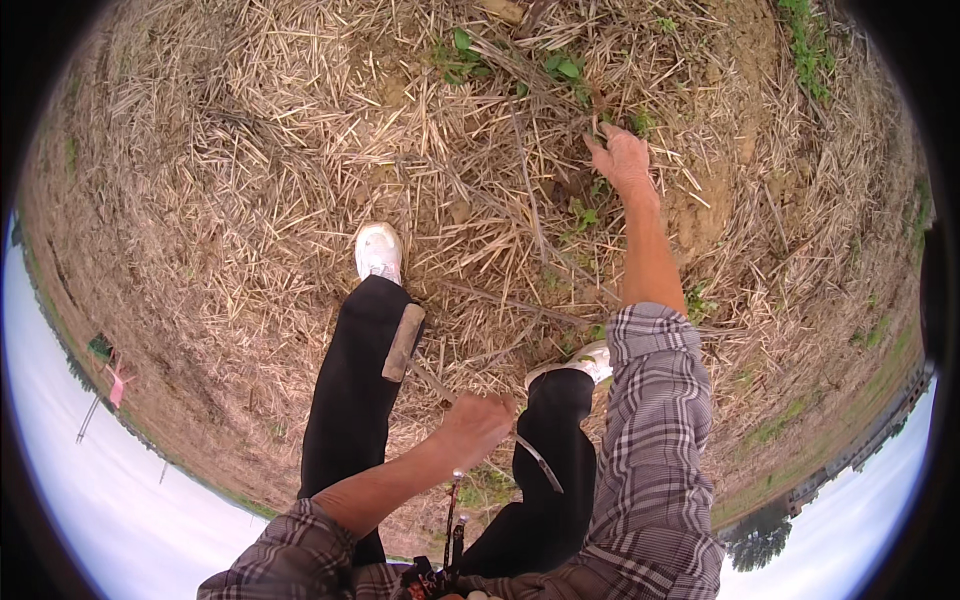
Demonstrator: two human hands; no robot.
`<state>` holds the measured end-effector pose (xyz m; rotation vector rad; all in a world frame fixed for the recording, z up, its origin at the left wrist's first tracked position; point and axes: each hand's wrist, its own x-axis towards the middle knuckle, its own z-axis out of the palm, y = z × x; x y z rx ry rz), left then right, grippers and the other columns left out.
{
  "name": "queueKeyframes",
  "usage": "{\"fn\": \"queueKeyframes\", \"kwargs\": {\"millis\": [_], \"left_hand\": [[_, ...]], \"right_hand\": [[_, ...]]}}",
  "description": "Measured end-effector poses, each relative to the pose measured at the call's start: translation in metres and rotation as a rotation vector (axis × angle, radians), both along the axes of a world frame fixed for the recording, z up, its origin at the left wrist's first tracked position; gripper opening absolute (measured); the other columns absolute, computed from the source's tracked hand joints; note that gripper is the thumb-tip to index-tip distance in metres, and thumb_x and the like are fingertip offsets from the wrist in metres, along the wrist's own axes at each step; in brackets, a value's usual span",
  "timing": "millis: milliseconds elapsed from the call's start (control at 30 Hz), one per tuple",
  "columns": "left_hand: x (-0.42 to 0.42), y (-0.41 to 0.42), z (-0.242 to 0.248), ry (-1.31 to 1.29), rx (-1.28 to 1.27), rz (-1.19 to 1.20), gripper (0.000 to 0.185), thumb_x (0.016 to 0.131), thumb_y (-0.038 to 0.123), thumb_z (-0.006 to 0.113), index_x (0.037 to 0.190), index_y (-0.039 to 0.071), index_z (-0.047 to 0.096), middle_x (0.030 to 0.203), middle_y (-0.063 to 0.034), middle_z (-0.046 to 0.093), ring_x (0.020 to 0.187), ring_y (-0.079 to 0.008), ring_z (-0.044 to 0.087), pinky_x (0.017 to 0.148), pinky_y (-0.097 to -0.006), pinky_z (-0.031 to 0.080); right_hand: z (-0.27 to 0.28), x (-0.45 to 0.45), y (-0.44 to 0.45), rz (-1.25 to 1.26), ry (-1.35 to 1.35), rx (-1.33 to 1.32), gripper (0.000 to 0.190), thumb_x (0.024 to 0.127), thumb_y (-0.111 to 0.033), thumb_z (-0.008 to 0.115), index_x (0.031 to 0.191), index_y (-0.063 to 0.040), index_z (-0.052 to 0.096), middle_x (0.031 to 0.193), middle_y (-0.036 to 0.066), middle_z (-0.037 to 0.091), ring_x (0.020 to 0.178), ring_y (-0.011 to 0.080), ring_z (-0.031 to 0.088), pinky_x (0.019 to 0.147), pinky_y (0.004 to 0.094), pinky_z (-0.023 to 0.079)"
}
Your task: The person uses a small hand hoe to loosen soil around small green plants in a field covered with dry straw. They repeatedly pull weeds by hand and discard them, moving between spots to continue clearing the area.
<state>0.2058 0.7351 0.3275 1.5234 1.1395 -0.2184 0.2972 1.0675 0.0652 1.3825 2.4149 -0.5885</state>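
My left hand point(480, 424) is closed around the thin shaft of a hand tool, held above the ground between my legs. At one end the tool has a wooden cylinder point(403, 343) set crosswise, in front of my black trouser leg. From the other side of the fist sticks a narrow, slightly curved strip point(541, 461) that looks like metal. Further forward, my right hand point(624, 156) reaches down to the straw-covered soil. Its thumb and fingertips are at a thin reddish-brown stem point(597, 120); whether they pinch it I cannot tell. Small green leaves point(568, 69) grow just beyond.
Dry straw point(300, 165) covers most of the field, with bare soil point(705, 202) at right. Long dry stalks point(529, 180) lie between my hands. White shoes point(379, 251) stand on the straw. A cord point(450, 517) hangs at my waist. Far left is a pink shape point(118, 382).
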Motion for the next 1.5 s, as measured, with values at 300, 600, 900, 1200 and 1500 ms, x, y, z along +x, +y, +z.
{"fn": "queueKeyframes", "kwargs": {"millis": [300, 600, 900, 1200, 1500], "left_hand": [[0.008, -0.011, 0.000, -0.010, 0.055, -0.020, 0.024, 0.072, -0.002, 0.065, 0.095, -0.007, 0.059, 0.071, -0.0076, 0.062, 0.067, -0.0188, 0.064, 0.050, -0.0327, 0.047], [0.012, -0.011, 0.000, -0.001, 0.050, -0.049, 0.032, 0.074, 0.002, 0.065, 0.103, -0.010, 0.058, 0.071, -0.0069, 0.062, 0.068, -0.0197, 0.065, 0.053, -0.0325, 0.050], [0.011, -0.009, 0.005, -0.008, 0.040, -0.114, 0.033, 0.074, 0.002, 0.064, 0.103, -0.011, 0.057, 0.075, -0.0090, 0.065, 0.074, -0.0215, 0.067, 0.054, -0.0332, 0.051], [0.008, -0.007, -0.012, -0.006, 0.103, -0.021, 0.020, 0.079, 0.005, 0.062, 0.096, -0.005, 0.059, 0.078, -0.0126, 0.066, 0.078, -0.0261, 0.068, 0.061, -0.0374, 0.053], [-0.057, -0.057, 0.020, 0.130, -0.083, 0.034, 0.016, 0.083, 0.008, 0.060, 0.096, 0.000, 0.060, 0.082, -0.0177, 0.066, 0.085, -0.0339, 0.066, 0.075, -0.0449, 0.052]], "right_hand": [[-0.008, 0.010, 0.016, -0.407, 0.230, -0.243, 0.050, 0.084, -0.045, 0.066, 0.105, 0.001, 0.069, 0.085, 0.024, 0.069, 0.082, 0.0375, 0.066, 0.080, 0.0429, 0.050], [-0.014, 0.007, 0.022, -0.303, 0.084, -0.314, 0.037, 0.085, -0.032, 0.060, 0.084, 0.005, 0.064, 0.088, 0.026, 0.066, 0.085, 0.0444, 0.063, 0.079, 0.0484, 0.049], [0.013, -0.006, 0.008, -0.340, 0.093, -0.173, 0.038, 0.081, -0.033, 0.060, 0.084, 0.004, 0.066, 0.092, 0.028, 0.066, 0.092, 0.0459, 0.062, 0.081, 0.0492, 0.050], [0.134, 0.015, -0.071, -0.181, 0.000, -0.230, 0.028, 0.077, -0.024, 0.058, 0.082, 0.002, 0.067, 0.085, 0.027, 0.067, 0.085, 0.0432, 0.065, 0.081, 0.0490, 0.053], [0.371, 0.203, -0.145, -0.199, -0.171, -0.162, 0.020, 0.081, -0.024, 0.064, 0.084, -0.004, 0.066, 0.069, 0.022, 0.064, 0.066, 0.0407, 0.064, 0.063, 0.0472, 0.051]]}}
